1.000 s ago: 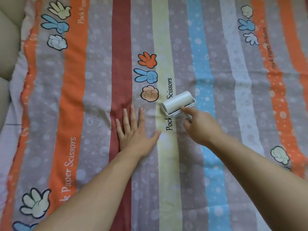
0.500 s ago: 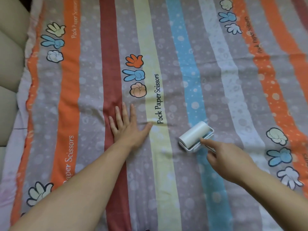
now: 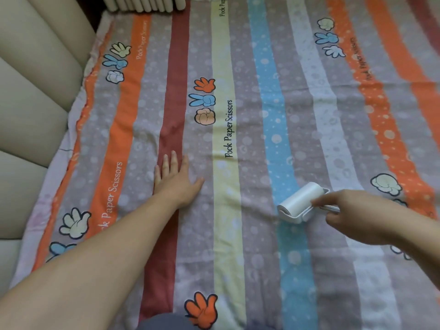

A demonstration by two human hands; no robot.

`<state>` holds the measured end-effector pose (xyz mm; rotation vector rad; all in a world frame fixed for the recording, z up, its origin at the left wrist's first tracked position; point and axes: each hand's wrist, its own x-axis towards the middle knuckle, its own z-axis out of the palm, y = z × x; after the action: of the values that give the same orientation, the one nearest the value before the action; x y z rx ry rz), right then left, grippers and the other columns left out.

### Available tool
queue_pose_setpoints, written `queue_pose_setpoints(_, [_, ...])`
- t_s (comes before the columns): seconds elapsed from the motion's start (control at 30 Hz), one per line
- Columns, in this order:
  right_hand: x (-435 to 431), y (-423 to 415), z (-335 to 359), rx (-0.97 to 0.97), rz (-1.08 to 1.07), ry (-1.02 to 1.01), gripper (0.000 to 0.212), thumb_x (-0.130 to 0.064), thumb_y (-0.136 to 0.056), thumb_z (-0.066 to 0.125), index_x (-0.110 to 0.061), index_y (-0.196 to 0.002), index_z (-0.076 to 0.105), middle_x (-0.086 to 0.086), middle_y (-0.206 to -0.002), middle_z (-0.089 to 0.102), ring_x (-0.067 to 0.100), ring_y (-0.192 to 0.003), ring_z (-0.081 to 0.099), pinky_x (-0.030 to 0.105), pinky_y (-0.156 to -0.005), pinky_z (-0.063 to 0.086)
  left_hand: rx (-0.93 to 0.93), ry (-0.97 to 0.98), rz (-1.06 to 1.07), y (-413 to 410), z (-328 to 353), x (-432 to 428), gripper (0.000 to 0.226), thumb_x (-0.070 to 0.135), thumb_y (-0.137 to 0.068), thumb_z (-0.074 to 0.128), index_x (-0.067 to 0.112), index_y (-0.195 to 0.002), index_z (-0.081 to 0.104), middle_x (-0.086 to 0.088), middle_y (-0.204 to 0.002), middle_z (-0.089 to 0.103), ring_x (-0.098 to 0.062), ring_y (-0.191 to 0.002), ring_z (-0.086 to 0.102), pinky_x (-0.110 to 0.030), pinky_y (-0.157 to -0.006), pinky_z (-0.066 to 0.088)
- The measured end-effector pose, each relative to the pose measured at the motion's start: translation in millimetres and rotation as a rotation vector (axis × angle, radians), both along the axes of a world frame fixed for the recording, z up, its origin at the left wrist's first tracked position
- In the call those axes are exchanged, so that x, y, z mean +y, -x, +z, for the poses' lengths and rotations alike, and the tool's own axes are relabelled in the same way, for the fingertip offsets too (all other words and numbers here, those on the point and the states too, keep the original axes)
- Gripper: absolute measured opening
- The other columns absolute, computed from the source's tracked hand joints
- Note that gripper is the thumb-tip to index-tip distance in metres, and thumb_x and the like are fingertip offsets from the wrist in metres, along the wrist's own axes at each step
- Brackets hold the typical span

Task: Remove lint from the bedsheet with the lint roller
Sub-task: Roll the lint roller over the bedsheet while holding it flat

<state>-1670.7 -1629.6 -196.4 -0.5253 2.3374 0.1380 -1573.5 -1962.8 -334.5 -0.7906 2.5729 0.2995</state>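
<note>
lint roller [image 3: 300,203] shifted right on bedsheet [image 3: 257,96]; right hand [image 3: 352,215] grips it; left hand [image 3: 176,184] flat

Hands: two, the left hand [image 3: 177,184] left of centre, the right hand [image 3: 352,215] at right
Lint roller [image 3: 301,202]: one
Bedsheet [image 3: 262,115]: one
Whole cartoon hand trios [image 3: 204,101]: three, upper left, centre, upper right

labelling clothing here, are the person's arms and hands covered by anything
No. The left forearm and right forearm are bare to the frame edge, no sleeves. The left hand and right hand wear no gloves; no ring, watch or bracelet shows.
</note>
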Motion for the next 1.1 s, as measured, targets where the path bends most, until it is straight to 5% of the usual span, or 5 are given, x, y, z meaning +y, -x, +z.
queue_pose_setpoints(0.1, [-15,6,18,0.033,-0.019,0.106,0.045,-0.03,-0.093,0.043,-0.051,-0.132,0.047,-0.015,-0.083,0.05,0.001,-0.058,0.048,0.019,-0.05,0.035,0.005,-0.012,0.004,3,7,-10,0.089,0.066,-0.096,0.041,0.026,-0.163,-0.003,-0.008,-0.168,-0.02,-0.025,-0.155,-0.017,-0.048,-0.126,-0.004])
queue_pose_setpoints(0.23, [-80,14,-3,0.103,-0.047,0.351,0.047,-0.024,-0.094,0.045,-0.045,-0.136,0.048,-0.002,-0.103,0.06,0.011,-0.064,0.052,0.021,-0.052,0.034,-0.011,-0.011,0.011,8,3,-32,0.104,0.077,-0.089,0.044,0.025,-0.162,-0.009,-0.005,-0.167,-0.024,-0.027,-0.154,-0.022,-0.05,-0.125,-0.006])
queue_pose_setpoints(0.33, [-140,20,-41,0.162,-0.068,0.478,0.051,-0.021,-0.094,0.044,-0.039,-0.142,0.044,0.002,-0.132,0.059,0.026,-0.104,0.058,0.028,-0.075,0.044,-0.015,-0.03,-0.013,13,-7,-48,0.122,0.089,-0.077,0.046,0.026,-0.159,-0.019,-0.003,-0.164,-0.031,-0.025,-0.151,-0.03,-0.05,-0.122,-0.014])
queue_pose_setpoints(0.53, [-225,43,-95,0.24,-0.123,0.524,0.053,-0.024,-0.094,0.039,-0.036,-0.145,0.038,0.005,-0.132,0.059,0.032,-0.114,0.055,0.035,-0.084,0.046,-0.016,-0.081,-0.036,19,-30,-67,0.144,0.101,-0.059,0.047,0.027,-0.151,-0.036,0.002,-0.156,-0.045,-0.018,-0.141,-0.045,-0.049,-0.115,-0.026])
queue_pose_setpoints(1.1, [-119,-27,-80,0.181,-0.039,0.22,0.048,-0.035,-0.096,0.041,-0.049,-0.142,0.036,0.001,-0.121,0.065,0.027,-0.108,0.058,0.036,-0.075,0.047,0.011,-0.125,-0.051,16,-28,-69,0.099,0.077,-0.093,0.03,0.027,-0.154,-0.031,0.0,-0.156,-0.045,-0.02,-0.143,-0.043,-0.051,-0.117,-0.026])
